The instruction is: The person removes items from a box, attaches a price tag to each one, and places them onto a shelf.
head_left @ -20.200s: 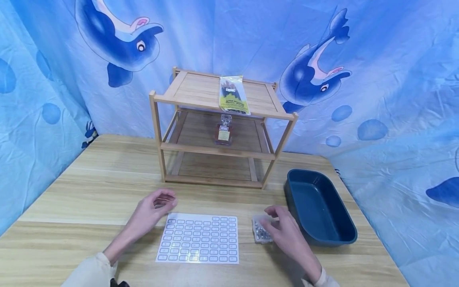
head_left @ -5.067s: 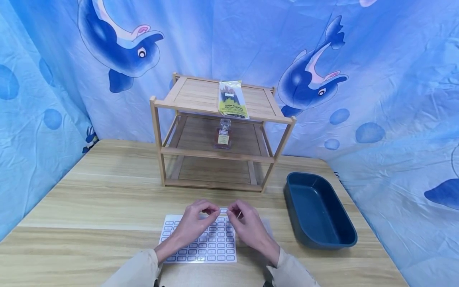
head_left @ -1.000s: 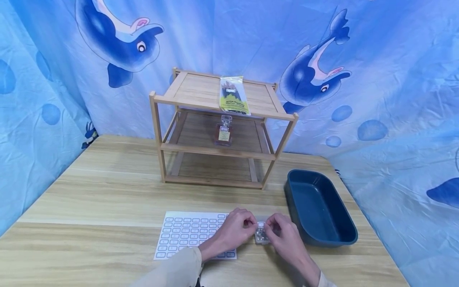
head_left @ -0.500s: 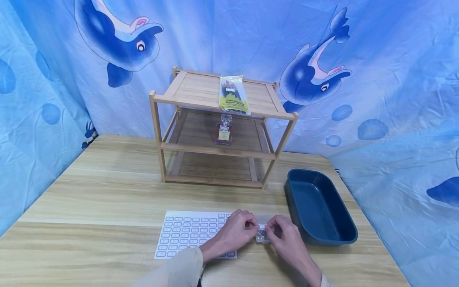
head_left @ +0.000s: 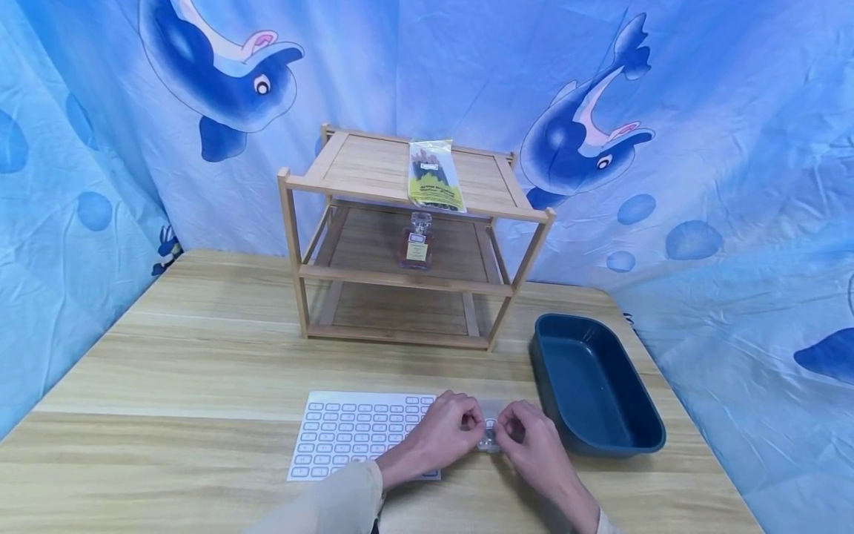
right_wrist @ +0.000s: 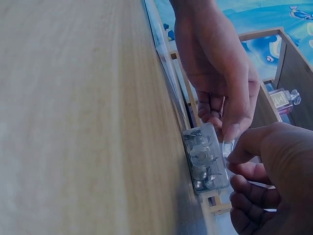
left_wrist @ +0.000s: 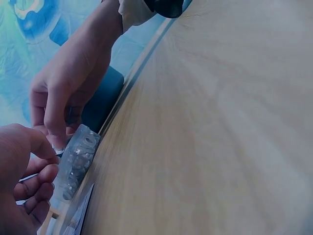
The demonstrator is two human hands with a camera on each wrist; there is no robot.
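Note:
A small white label sticker [head_left: 490,423] with a printed border is stretched between my two hands, just above a clear plastic box [head_left: 488,445]. My left hand [head_left: 448,432] pinches its left end between thumb and forefinger. At the other end, my right hand [head_left: 539,451] pinches it in the same way. Inside the box, the right wrist view shows clear-headed push pins [right_wrist: 201,155] with thin metal points. The sticker [right_wrist: 228,149] is close to the box's top face; whether it touches cannot be told. Under my left forearm lies a white sheet of labels [head_left: 347,437], partly covered.
A three-tier wooden shelf [head_left: 400,279] stands behind the hands. On it are a yellow-and-clear packet [head_left: 437,182], on top, and a glass perfume bottle [head_left: 416,245] on the middle tier. A dark blue basin [head_left: 597,386] stands right of my right hand.
Five seconds ago both hands held a label above the sheet; now they are over the box at the right. In the last second the sticker has shifted slightly downward and right.

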